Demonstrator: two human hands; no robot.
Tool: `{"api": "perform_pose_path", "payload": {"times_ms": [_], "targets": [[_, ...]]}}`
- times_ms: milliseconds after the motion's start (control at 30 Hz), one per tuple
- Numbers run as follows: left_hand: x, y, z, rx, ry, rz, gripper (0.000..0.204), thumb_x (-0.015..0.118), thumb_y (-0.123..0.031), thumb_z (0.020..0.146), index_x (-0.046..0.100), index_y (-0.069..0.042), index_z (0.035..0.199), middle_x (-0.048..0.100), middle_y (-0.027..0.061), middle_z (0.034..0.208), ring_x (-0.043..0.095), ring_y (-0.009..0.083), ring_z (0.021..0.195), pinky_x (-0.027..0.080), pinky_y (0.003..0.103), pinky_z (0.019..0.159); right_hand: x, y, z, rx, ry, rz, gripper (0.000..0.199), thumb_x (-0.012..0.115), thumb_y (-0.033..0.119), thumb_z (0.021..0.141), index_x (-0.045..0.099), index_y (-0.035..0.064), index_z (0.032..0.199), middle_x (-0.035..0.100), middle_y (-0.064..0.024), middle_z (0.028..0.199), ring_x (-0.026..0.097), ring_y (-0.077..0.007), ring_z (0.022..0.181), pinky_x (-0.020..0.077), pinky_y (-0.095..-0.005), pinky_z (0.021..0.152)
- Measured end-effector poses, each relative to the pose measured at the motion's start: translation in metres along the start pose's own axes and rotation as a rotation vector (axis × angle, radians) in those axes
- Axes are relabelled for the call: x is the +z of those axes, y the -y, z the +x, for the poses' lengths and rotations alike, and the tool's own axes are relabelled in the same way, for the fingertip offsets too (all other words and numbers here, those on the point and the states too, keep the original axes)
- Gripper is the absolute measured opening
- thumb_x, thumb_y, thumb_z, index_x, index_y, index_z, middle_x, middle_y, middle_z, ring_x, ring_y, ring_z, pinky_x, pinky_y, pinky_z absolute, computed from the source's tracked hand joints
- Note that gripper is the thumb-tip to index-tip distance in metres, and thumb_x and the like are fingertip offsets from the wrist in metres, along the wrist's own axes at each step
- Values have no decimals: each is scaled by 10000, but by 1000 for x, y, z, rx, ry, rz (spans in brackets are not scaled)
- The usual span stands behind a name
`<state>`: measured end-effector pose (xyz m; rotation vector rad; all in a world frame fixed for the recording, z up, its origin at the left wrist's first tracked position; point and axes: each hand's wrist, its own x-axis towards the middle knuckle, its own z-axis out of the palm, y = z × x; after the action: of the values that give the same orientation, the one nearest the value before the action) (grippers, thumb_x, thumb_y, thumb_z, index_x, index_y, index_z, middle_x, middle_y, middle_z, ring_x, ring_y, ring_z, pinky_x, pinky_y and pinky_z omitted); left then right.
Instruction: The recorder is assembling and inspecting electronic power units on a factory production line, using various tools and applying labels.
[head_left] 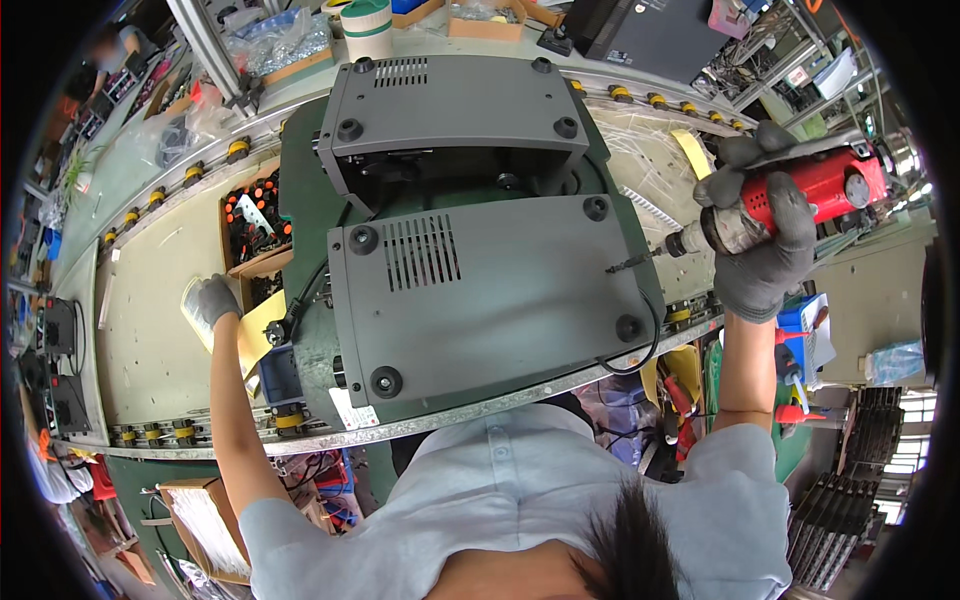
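Note:
My right hand, in a grey glove, grips a red power drill at the right. Its long thin bit points left, over the right part of the nearer dark grey metal housing. This housing lies with a slotted vent and several black rubber feet facing up. Behind it is a second grey housing, its near side open and dark inside. My left hand, also gloved, is at a yellow sheet, beside a small box of black parts. Its fingers are too small to make out.
A carton of black and orange parts stands left of the housings. Both housings rest on a dark green board. Yellow rollers line the bench rails. A black cord loops off the nearer housing's right side. A blue bin sits near the front edge.

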<state>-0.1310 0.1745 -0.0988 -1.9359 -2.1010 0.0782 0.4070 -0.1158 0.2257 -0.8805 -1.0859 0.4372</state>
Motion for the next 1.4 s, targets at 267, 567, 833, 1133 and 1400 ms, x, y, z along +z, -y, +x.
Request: {"api": "perform_pose_path", "payload": {"times_ms": [267,567,833,1133,1400], "targets": [[-18,-10,-14,56,-16,-22,190,430,-92,845,616,-81,879,636,154,890,623,320,838,505,400,709,15,8,-2,95,45,-118,405,551,163,765,493,-23,1120,609,-168,896,609,-191,630,501,-291,567],[-69,3,8,-184,-46,-1602,278,568,-68,831,589,-33,1106,608,118,1042,621,206,854,517,300,757,25,9,0,176,109,-139,409,582,137,738,489,-23,1103,586,-144,856,608,-195,652,512,-291,595],[-238,-70,-53,-40,94,-2024,294,585,-131,865,561,51,1095,599,101,999,566,123,795,468,201,711,25,8,-7,120,151,-132,397,574,108,741,494,-26,1106,599,-158,861,602,-192,645,513,-295,582],[-328,-146,-139,553,146,-1687,209,560,-193,871,569,-2,954,568,18,849,503,95,756,409,226,697,31,8,-11,30,102,-200,413,570,101,734,498,-41,1115,609,-192,886,599,-201,601,505,-304,565],[-311,-182,-149,621,-44,-1226,194,537,-209,851,577,-28,907,609,126,839,583,278,803,451,323,701,32,8,-15,66,76,-203,359,566,99,736,504,-35,1063,596,-162,821,589,-201,604,498,-305,552]]}}
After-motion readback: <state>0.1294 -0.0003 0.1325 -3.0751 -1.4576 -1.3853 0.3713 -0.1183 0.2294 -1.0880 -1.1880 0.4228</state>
